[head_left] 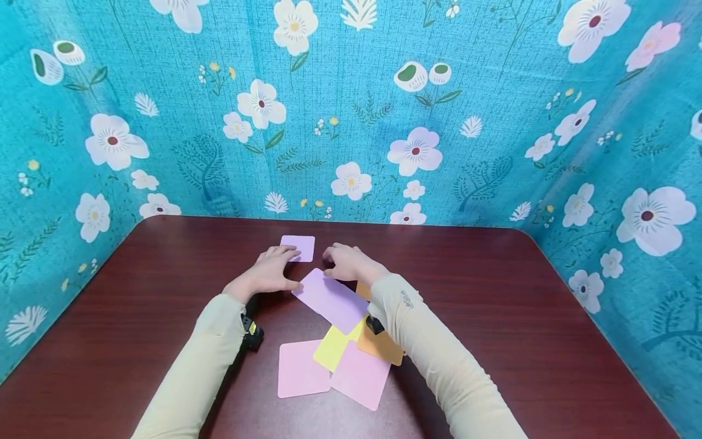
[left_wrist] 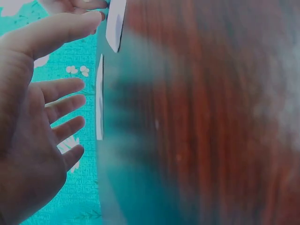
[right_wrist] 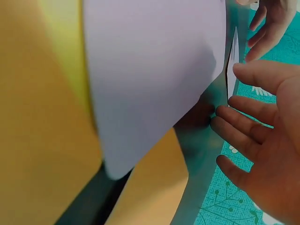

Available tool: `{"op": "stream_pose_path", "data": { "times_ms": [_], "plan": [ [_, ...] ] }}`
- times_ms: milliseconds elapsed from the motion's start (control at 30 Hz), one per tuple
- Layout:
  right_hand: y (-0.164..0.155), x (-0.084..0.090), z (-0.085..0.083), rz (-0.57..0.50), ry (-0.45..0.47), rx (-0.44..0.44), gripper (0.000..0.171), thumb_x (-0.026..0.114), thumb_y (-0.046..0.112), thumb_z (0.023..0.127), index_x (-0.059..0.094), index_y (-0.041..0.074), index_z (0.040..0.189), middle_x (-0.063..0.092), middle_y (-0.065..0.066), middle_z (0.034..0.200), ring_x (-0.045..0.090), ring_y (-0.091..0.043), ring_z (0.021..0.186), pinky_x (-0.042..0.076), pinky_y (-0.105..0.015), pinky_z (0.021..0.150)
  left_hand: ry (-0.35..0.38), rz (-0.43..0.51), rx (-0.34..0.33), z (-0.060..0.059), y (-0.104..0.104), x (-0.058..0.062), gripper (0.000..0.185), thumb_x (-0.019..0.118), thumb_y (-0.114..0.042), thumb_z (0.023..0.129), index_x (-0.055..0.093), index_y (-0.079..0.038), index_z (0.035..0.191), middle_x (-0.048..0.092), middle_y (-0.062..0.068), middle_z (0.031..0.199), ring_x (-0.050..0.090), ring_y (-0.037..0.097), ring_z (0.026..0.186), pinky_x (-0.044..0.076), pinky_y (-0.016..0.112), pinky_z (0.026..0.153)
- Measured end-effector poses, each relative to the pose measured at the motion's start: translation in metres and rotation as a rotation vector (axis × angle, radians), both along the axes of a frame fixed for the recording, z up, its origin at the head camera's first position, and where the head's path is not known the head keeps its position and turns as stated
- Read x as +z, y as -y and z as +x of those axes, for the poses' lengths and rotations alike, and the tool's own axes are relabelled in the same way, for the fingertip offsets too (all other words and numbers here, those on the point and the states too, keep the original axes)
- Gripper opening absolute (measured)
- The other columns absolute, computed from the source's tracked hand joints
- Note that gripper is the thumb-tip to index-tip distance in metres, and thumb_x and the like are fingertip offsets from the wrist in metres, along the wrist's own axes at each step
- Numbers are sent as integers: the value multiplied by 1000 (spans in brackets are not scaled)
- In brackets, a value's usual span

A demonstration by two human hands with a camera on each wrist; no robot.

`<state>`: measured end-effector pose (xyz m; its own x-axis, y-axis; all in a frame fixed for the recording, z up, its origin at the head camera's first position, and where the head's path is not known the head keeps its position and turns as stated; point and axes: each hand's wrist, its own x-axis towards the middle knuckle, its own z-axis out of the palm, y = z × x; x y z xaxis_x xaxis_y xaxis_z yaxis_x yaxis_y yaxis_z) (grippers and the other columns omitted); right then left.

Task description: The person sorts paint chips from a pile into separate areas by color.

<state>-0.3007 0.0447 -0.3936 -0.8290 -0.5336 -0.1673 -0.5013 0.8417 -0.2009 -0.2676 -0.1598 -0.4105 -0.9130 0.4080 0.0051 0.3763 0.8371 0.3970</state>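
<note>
A long purple card shape (head_left: 334,302) lies slanted in the middle of the table; I cannot tell whether it is one card or two overlapping. Beyond it lies a square purple card (head_left: 306,249). My left hand (head_left: 269,271) has its fingers spread over the square card's left side, its thumb by the long shape's left corner. Near that shape's far end is my right hand (head_left: 351,263), fingers loosely bent and holding nothing in the right wrist view. Under the long shape's near end are a yellow card (head_left: 329,350) and orange cards (head_left: 384,349).
Two pink cards, one on the left (head_left: 301,369) and one on the right (head_left: 362,375), lie nearer on the dark red-brown table (head_left: 482,286). A blue flowered cloth (head_left: 351,122) hangs behind the table's far edge and along both sides.
</note>
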Motion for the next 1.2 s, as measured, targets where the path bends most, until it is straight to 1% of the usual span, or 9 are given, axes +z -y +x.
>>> {"op": "stream_pose_path", "data": {
  "times_ms": [133,267,367,533,700,767,933,1033,1200],
  "plan": [
    [-7,-2,4,-7,-8,3,40,60,32,85,57,13,119,56,-4,114,53,-18,106,35,-43,96,-9,-3,-26,5,-4,2,79,70,-39,69,42,-4,135,37,17,139,29,35,127,21,55,102],
    [-13,-3,8,-16,-17,13,39,61,32,84,58,12,117,56,-5,114,53,-19,107,35,-43,96,-22,5,-68,11,-10,3,78,71,-40,70,43,-3,133,40,17,136,31,35,126,23,55,102],
    [-17,-3,12,-11,-34,14,39,61,33,84,58,12,116,57,-4,111,53,-18,106,36,-43,94,-39,15,-95,15,-13,5,77,72,-40,69,45,-3,131,42,16,134,34,35,125,25,55,101],
    [-23,-3,20,-19,-44,8,41,62,35,83,59,12,116,57,-3,109,54,-18,104,37,-42,93,-56,5,-125,18,-16,2,79,74,-41,66,47,-4,130,45,14,132,37,33,122,27,55,99],
    [-27,-5,28,-26,-50,10,43,62,39,81,60,13,115,56,-3,111,51,-19,106,35,-43,95,-42,-10,-151,21,-18,-1,79,75,-41,64,48,-6,130,46,11,132,37,30,122,28,52,99],
    [-28,-5,32,-26,-54,15,43,63,40,80,61,14,114,56,-3,111,52,-20,106,36,-44,93,-37,-16,-167,22,-20,-2,80,75,-41,64,47,-6,130,46,10,133,37,30,122,27,51,100],
    [-31,-3,43,-10,-87,19,47,65,42,78,61,12,113,56,-5,108,53,-22,102,39,-43,85,-57,-31,-215,27,-26,0,81,76,-41,63,48,-5,129,46,10,133,37,31,123,28,51,100],
    [-34,-1,50,-2,-103,3,50,66,43,76,61,10,113,56,-6,107,53,-23,100,40,-42,84,-73,-40,-242,29,-32,2,80,76,-40,62,49,-5,129,47,9,132,38,30,122,29,51,99],
    [-38,1,63,3,-110,-28,59,68,50,70,61,7,109,55,-7,103,53,-23,97,41,-42,83,-65,-38,-273,30,-41,4,78,77,-39,62,49,-6,128,48,7,130,38,28,122,29,50,100]
  ]
}}
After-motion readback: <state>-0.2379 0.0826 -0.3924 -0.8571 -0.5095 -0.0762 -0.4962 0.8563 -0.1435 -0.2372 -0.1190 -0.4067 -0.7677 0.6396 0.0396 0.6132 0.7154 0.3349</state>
